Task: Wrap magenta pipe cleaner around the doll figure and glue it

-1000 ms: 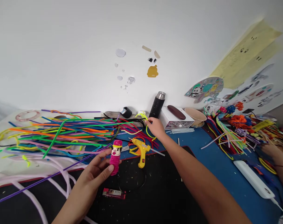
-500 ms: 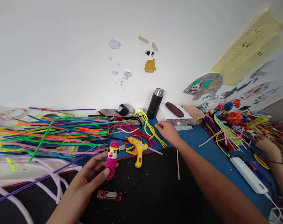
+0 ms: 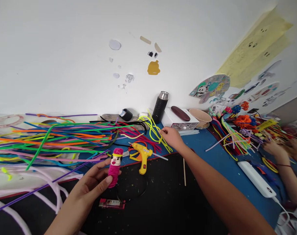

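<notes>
My left hand [image 3: 96, 181] is closed around a small pink pipe-cleaner doll [image 3: 114, 172]. The doll stands upright, with a pink cap, a yellow band and a white face facing me. Beyond it, my right hand [image 3: 171, 137] pinches a yellow pipe cleaner [image 3: 155, 124] at the edge of a loose yellow bundle; the fingertips are partly hidden. Between my hands a yellow hot glue gun [image 3: 143, 158] lies on its side, a clear glue stick poking from its back. Yellow-handled scissors [image 3: 134, 156] lie beside the gun.
Many coloured pipe cleaners [image 3: 65, 137] cover the left. A black thermos [image 3: 160, 107], white box [image 3: 173, 120] and bowl [image 3: 199, 116] stand by the wall. A lighter [image 3: 112, 204], a wooden stick [image 3: 184, 173] and a white power strip [image 3: 256, 179] lie nearer. Another person's hands work at right.
My right hand has moved slightly left to the yellow bundle, where one yellow strand now rises. The view has shifted a little. My left hand keeps the doll.
</notes>
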The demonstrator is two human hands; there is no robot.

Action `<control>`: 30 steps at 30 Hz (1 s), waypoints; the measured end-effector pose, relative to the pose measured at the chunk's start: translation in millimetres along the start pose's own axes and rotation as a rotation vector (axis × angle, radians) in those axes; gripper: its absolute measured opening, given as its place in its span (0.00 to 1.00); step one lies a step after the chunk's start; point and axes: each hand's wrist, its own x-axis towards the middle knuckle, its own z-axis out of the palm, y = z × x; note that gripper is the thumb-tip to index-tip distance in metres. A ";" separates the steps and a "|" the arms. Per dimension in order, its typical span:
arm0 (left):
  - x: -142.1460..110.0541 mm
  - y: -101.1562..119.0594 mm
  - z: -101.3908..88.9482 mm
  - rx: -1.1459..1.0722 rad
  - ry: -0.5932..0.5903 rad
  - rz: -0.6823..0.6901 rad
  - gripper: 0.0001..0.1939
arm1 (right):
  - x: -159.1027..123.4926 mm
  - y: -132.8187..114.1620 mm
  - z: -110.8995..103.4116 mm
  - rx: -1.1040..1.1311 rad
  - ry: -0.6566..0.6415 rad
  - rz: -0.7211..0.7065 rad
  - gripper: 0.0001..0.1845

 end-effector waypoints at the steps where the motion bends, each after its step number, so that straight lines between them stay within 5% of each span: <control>1: -0.4 -0.2 0.2 0.004 0.009 -0.006 0.42 | 1.1 1.1 -3.1 0.009 0.013 -0.002 0.13; 13: -2.0 2.8 0.9 0.043 0.012 -0.009 0.40 | 0.0 14.8 -10.7 -0.004 0.078 -0.001 0.12; 21: -3.0 5.8 2.6 0.046 0.004 0.009 0.37 | -2.3 21.1 -6.6 0.064 -0.124 -0.024 0.18; 30: -1.7 2.7 0.2 0.080 0.044 -0.006 0.43 | -10.6 23.2 0.0 -0.089 -0.124 -0.013 0.09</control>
